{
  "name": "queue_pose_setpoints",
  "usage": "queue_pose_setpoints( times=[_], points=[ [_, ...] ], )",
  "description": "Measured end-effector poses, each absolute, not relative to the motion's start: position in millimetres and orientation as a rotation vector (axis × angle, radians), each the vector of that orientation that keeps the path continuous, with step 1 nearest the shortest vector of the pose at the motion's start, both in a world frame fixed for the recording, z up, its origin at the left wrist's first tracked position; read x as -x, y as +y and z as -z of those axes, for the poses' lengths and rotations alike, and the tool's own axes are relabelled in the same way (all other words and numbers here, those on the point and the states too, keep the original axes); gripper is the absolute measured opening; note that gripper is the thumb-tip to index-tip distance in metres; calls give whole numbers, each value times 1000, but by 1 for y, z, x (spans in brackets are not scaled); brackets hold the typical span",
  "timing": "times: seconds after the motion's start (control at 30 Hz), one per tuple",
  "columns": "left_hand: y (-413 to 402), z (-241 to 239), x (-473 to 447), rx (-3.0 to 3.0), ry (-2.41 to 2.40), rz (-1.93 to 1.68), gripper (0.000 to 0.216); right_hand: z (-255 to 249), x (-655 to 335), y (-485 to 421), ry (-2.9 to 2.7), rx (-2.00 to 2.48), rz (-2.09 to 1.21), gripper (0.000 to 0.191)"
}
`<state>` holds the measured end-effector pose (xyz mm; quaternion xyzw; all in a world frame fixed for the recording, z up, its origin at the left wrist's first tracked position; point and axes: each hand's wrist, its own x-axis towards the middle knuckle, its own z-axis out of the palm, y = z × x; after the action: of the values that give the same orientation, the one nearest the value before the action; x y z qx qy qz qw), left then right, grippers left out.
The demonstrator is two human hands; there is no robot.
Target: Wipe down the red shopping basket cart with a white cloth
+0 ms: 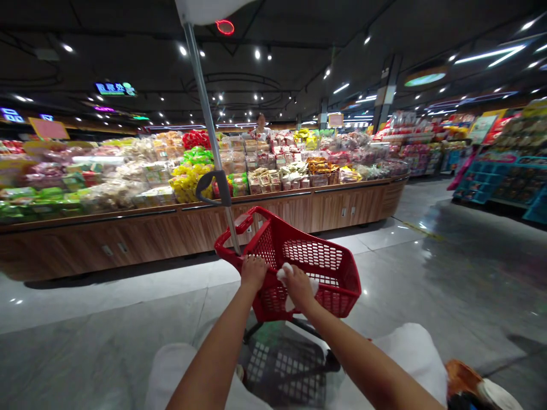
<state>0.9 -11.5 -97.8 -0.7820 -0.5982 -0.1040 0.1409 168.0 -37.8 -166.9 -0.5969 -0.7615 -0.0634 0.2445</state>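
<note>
A red plastic shopping cart (316, 239) with perforated basket walls stands right in front of me. My left hand (255, 272) is closed around the near left part of its rim, its fingers curled over the edge. A crumpled white cloth (290, 302) is bunched in my right hand (299, 289). That hand presses the cloth against the near side rim, and some of it hangs down outside the basket. Beside my left hand, a metal pole (203, 85) with a grey looped handle (216, 188) rises from the handle end of the cart.
Behind the cart runs a long wood-panelled display counter (273, 208) heaped with packaged goods. A person (260, 124) is on its far side. Blue shelving (491, 176) stands at the right. Grey tiled floor (410, 267) surrounds the cart. An orange-brown object (462, 376) lies at lower right.
</note>
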Motion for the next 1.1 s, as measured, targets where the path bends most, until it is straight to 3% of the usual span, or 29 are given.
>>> queue_pose_setpoints(
  times=[0.2, 0.6, 0.93, 1.1],
  points=[
    [-15, 97, 1, 2246, -1719, 243, 38, 156, -134, -20, -2186, 1587, 142, 26],
    [-9, 96, -15, 2210, -1762, 301, 39, 206, -335, -59, -2059, 1677, 325, 32],
    [-11, 99, -27, 2201, -1758, 316, 38, 167, -162, -11, -2076, 1610, 174, 29],
    [-16, 102, -1, 2347, -1539, 304, 28, 161, -166, -11, -2201, 1523, 117, 32]
  ],
)
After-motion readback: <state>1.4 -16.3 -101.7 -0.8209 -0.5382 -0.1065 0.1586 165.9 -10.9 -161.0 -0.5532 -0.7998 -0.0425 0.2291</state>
